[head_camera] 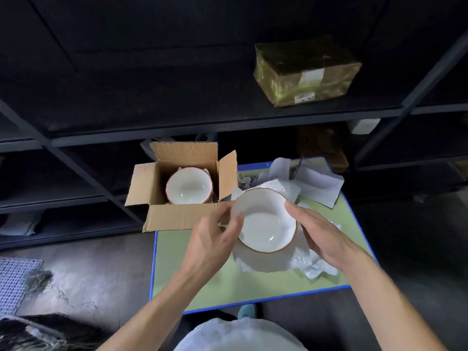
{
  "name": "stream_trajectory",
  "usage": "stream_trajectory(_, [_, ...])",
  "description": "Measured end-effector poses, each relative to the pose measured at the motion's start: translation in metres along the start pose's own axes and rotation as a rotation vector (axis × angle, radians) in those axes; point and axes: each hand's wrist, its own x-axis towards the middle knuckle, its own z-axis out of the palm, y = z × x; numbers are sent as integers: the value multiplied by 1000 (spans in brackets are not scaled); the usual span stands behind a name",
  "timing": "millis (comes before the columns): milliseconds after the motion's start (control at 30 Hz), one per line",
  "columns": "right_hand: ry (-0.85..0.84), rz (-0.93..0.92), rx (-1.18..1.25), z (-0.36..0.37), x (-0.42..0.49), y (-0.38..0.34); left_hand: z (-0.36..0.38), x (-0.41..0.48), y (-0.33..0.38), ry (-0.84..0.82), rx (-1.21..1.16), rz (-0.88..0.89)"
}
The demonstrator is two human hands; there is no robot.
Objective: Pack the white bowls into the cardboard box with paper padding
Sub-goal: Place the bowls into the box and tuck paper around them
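Note:
A white bowl with a brown rim (266, 224) is held above the green table, tilted toward me, over a sheet of white padding paper (255, 262). My left hand (217, 236) grips its left rim, thumb inside the bowl. My right hand (319, 231) holds its right side, fingers under and thumb on the rim. The open cardboard box (177, 216) stands at the table's far left corner, flaps up. Inside it sits another white bowl (188, 186) with paper under it.
Loose white paper sheets (316, 183) and crumpled padding (319, 267) lie on the green, blue-edged table (202, 287). Dark metal shelving (228, 122) rises behind, with a wrapped parcel (306, 72) on it. A mesh mat (15, 279) lies on the floor at left.

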Motion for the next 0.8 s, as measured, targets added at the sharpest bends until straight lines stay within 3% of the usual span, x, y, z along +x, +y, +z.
stream_trajectory(167, [-5,-13,-138,35,25,-33,-36,13,-7,120,-83,-47])
stream_trajectory(333, [83,-55,-293,80,60,-55,-81,34,-25,201,12,-104])
stream_trajectory(467, [116,-92,-410,106,96,-65,-115,60,-41,180,124,-117])
stream_trajectory(800, [266,28,-597,143,174,-71,-143,137,-90,87,327,-79])
